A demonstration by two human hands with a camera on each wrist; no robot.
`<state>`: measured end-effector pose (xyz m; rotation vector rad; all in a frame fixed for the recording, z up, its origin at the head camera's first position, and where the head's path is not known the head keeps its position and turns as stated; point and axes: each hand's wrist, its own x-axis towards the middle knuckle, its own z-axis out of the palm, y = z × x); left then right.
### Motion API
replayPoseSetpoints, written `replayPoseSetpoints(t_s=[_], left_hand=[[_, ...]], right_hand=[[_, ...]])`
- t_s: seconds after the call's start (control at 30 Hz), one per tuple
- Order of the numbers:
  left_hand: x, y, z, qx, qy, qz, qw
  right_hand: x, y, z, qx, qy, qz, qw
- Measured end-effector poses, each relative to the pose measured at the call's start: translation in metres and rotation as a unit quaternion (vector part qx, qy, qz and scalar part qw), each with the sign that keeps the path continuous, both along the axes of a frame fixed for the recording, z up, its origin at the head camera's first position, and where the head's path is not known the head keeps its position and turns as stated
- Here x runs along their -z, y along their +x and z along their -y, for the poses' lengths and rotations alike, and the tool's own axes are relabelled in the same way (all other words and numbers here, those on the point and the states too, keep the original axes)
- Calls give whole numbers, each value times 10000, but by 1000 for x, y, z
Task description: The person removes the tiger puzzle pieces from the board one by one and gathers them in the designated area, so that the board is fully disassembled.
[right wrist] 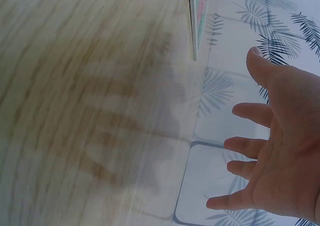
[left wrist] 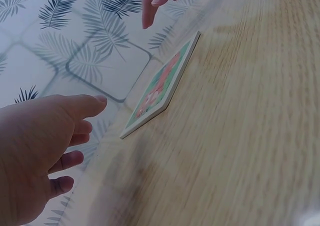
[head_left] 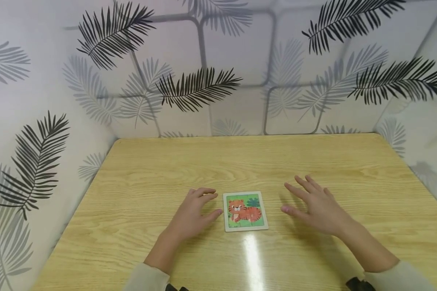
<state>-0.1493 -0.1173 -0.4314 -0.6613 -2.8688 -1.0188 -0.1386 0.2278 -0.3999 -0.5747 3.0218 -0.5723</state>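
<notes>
Puzzle (head_left: 245, 211) risked being jolted askew if brushed by the left hand (head_left: 191, 216) or right hand (head_left: 318, 208); both were held wide, empty.

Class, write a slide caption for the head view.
A tiger puzzle lies flat on a wood-grain table between a person's left hand and right hand.
</notes>
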Motion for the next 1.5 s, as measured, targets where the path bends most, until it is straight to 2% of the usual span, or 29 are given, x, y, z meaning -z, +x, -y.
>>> replayPoseSetpoints(t_s=[0.17, 0.37, 0.7, 0.87, 1.2, 1.5], left_hand=[[2, -3, -7, 49, 175, 149, 9997], [8, -7, -15, 268, 548, 343, 9975], [16, -9, -23, 321, 650, 630, 9954], [18, -11, -26, 375, 716, 632, 9947], [23, -16, -28, 393, 806, 710, 9934], [24, -19, -32, 321, 551, 971, 9932]], right_hand=[[1, -1, 3, -29, -41, -10, 10000], [5, -4, 9, -76, -42, -28, 10000], [10, -8, 21, -275, 58, -231, 9993], [10, -10, 26, -315, -18, -289, 9991], [18, -21, 39, -371, -480, 123, 9981], [22, -32, 54, -356, -908, 640, 9932]])
